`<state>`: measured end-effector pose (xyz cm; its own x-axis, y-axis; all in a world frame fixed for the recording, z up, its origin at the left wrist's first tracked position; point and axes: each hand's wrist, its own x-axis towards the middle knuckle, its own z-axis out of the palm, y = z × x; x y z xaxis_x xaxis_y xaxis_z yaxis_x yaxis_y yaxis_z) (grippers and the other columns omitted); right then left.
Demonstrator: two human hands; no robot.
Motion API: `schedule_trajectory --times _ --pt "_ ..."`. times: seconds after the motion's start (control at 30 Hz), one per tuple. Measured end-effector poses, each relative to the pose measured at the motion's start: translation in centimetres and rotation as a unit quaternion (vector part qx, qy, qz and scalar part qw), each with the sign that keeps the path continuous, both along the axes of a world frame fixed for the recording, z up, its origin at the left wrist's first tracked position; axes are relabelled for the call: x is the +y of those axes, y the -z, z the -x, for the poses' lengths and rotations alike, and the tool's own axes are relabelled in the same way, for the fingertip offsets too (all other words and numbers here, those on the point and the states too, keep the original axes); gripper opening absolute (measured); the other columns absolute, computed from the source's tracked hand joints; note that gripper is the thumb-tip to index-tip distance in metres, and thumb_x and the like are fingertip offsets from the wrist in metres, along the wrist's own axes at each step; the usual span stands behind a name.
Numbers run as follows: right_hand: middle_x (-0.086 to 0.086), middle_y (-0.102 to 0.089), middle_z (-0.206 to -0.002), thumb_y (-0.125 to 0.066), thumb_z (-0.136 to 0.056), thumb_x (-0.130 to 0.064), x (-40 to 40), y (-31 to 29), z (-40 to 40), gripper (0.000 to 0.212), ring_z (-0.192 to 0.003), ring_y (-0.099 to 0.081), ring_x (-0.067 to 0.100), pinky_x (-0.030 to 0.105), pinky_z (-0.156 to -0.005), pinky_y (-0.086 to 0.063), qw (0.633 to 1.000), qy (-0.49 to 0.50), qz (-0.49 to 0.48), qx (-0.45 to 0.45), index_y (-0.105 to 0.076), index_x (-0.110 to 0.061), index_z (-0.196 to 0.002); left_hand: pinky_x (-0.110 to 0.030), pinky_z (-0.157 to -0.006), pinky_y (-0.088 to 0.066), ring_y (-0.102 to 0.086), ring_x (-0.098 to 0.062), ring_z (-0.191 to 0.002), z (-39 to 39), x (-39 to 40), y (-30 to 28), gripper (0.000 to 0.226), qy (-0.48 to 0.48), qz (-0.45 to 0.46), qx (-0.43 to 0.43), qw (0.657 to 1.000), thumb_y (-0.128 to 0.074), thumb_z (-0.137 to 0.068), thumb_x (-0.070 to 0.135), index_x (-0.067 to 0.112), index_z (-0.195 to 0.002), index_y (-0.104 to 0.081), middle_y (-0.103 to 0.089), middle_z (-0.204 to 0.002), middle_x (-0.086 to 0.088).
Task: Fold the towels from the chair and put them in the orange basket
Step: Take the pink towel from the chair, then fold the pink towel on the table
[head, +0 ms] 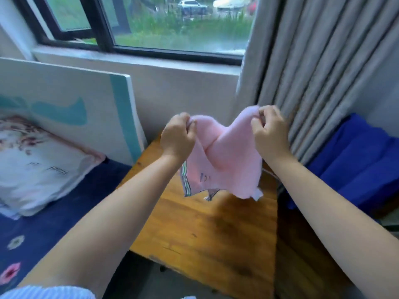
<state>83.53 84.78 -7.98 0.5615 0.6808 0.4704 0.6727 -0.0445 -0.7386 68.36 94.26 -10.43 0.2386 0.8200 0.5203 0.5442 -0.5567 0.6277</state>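
A pink towel is pinched at its two top corners, one by the left hand and one by the right hand, fingers curled tight. It's held up, sagging in the middle, above the far end of the wooden table, beside the grey curtain.

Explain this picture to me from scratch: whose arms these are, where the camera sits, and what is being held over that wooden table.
There is no machine here. The camera is worn on a person's head and looks forward and down, so the two bare arms are the wearer's own. The left hand and the right hand each pinch an upper part of a pink towel, which hangs in the air above a wooden table. Its lower edge shows a striped border. No other object shows on the visible part of the tabletop. Left of the table is a bed with a pillow; to the right, a blue cushion. Behind are a window and grey curtains. No orange basket is in view.
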Motion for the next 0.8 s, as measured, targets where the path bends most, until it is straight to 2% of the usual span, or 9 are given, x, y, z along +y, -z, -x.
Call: schedule_trajectory --times 0.1,0.2,0.27,0.37,0.43,0.5,0.57,0.7,0.8 --pt "0.023 -0.057 -0.089 -0.036 -0.069 -0.019 -0.3 5.8 2.1 0.033 -0.092 -0.052 0.036 0.041 -0.09 -0.036 0.99 -0.013 0.139 -0.033 -0.058 0.004 -0.077 -0.038 -0.076 -0.037 -0.055 -0.035 -0.097 4.7 0.6 5.6 0.026 -0.01 0.106 0.187 0.977 -0.047 -0.092 0.019 -0.003 -0.091 -0.06 -0.062 -0.1 -0.022" --pt "0.018 -0.062 -0.104 -0.04 -0.081 -0.017 -1.0 12.9 3.2 0.029 -0.105 -0.054 0.034 0.038 -0.094 -0.036 0.916 -0.07 0.388 -0.074 -0.065 -0.004 -0.088 -0.036 -0.079 -0.045 -0.057 -0.032 -0.106 8.3 0.2 12.0 0.024 -0.018 0.219 0.384 0.897 -0.044 -0.092 0.018 0.006 -0.1 -0.063 -0.063 -0.111 -0.015" --pt "0.016 -0.065 -0.104 -0.044 -0.084 -0.013 -1.5 16.9 3.2 0.02 -0.104 -0.057 0.034 0.036 -0.084 -0.042 0.874 -0.116 0.47 -0.049 -0.064 -0.009 -0.083 -0.035 -0.082 -0.047 -0.057 -0.032 -0.107 9.9 -0.4 15.2 0.025 -0.021 0.275 0.445 0.852 -0.042 -0.091 0.015 0.009 -0.102 -0.063 -0.062 -0.114 -0.013" --pt "0.019 -0.066 -0.097 -0.046 -0.085 -0.015 -1.4 20.9 3.1 0.026 -0.094 -0.06 0.035 0.032 -0.069 -0.041 0.844 -0.145 0.516 -0.022 -0.049 -0.017 -0.059 -0.035 -0.083 -0.047 -0.057 -0.031 -0.107 10.7 -0.6 18.2 0.025 -0.012 0.312 0.497 0.81 -0.039 -0.09 0.011 0.008 -0.103 -0.06 -0.06 -0.115 -0.012" --pt "0.018 -0.061 -0.086 -0.045 -0.085 -0.014 -0.6 22.5 2.9 0.035 -0.086 -0.057 0.032 0.029 -0.066 -0.034 0.834 -0.146 0.532 -0.011 -0.035 -0.023 -0.053 -0.034 -0.083 -0.046 -0.056 -0.03 -0.109 10.4 -0.2 19.2 0.027 -0.012 0.325 0.52 0.79 -0.036 -0.091 0.011 0.008 -0.106 -0.058 -0.058 -0.118 -0.011" --pt "0.016 -0.057 -0.084 -0.044 -0.086 -0.012 0.8 23.6 2.6 0.03 -0.083 -0.054 0.03 0.029 -0.066 -0.033 0.827 -0.135 0.546 -0.008 -0.039 -0.017 -0.057 -0.034 -0.085 -0.046 -0.054 -0.03 -0.113 9.7 0.7 20.2 0.028 -0.016 0.336 0.534 0.775 -0.036 -0.092 0.011 0.008 -0.111 -0.057 -0.057 -0.122 -0.011" --pt "0.016 -0.059 -0.09 -0.042 -0.088 -0.013 2.2 24.5 2.3 0.022 -0.089 -0.054 0.03 0.03 -0.07 -0.035 0.823 -0.125 0.554 -0.02 -0.044 -0.014 -0.066 -0.035 -0.089 -0.045 -0.052 -0.03 -0.117 8.7 1.6 21.1 0.029 -0.023 0.346 0.537 0.769 -0.036 -0.092 0.011 0.008 -0.114 -0.056 -0.056 -0.126 -0.011" --pt "0.01 -0.064 -0.103 -0.038 -0.093 -0.02 4.4 26.9 1.7 0.023 -0.102 -0.054 0.029 0.035 -0.085 -0.04 0.821 -0.072 0.564 -0.056 -0.06 -0.014 -0.09 -0.036 -0.094 -0.042 -0.047 -0.03 -0.122 7.1 3.2 23.0 0.031 -0.057 0.364 0.523 0.769 -0.037 -0.094 0.01 0.008 -0.12 -0.052 -0.052 -0.129 -0.012" --pt "0.008 -0.063 -0.107 -0.04 -0.095 -0.027 4.4 28.6 1.6 0.023 -0.106 -0.051 0.027 0.037 -0.089 -0.037 0.805 -0.027 0.59 -0.061 -0.06 -0.015 -0.092 -0.036 -0.096 -0.041 -0.045 -0.028 -0.124 7.4 3.7 24.9 0.033 -0.103 0.381 0.508 0.766 -0.039 -0.093 0.009 0.007 -0.124 -0.05 -0.052 -0.13 -0.012"
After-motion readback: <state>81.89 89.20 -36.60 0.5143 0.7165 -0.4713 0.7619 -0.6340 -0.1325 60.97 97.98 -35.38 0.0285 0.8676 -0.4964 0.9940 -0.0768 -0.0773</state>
